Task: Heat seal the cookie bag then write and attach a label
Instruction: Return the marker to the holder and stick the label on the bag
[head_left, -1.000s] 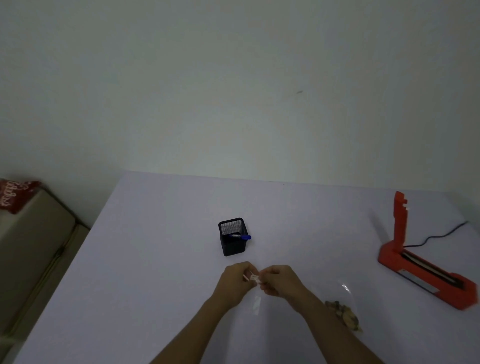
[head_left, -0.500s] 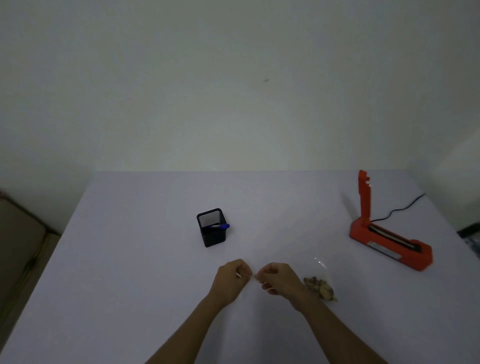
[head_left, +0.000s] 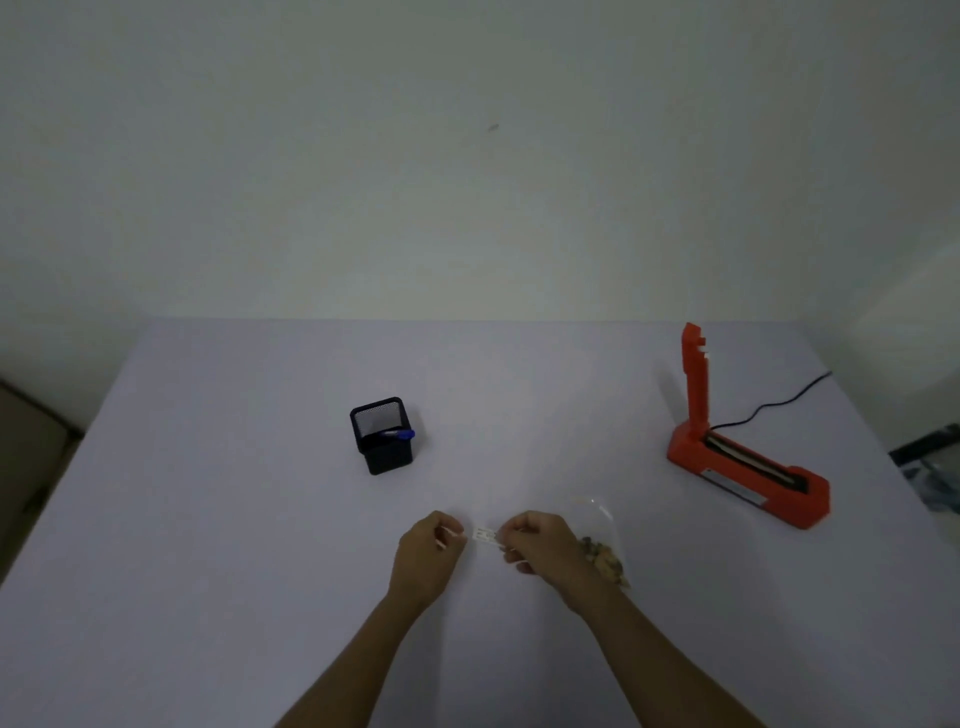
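Person stands at the counter (head_left: 208, 519), both hands low and close together, w/ the cookie bag (head_left: 602, 545) as the anchor for everything else. Bag lies flat, clear film, cookies bunched at its near end; it sits just behind and under the right wrist. Whether its top edge is sealed, can't tell from here.

Right hand (head_left: 535, 543), just left of the bag, is pinched narrow on one end of a small white label (head_left: 485, 534); the strip sticks out leftward. Left hand (head_left: 431, 551), further left of the bag, is curled w/ fingertips pinched on something thin and pale, prob. the backing or a strip, too small to be sure. The two hands sit apart w/ the label between them, which reads like peeling: one holds the sticker, the other pulls away.

Pen holder (head_left: 383, 436), black mesh, stands well behind-left of the bag, blue pen (head_left: 400, 434) resting in it, so prob. writing is done. Heat sealer (head_left: 748, 467), red, sits well to the bag's right, arm raised, cord trailing off, out of the way.

Next move, I'd guess: stick label onto the bag.
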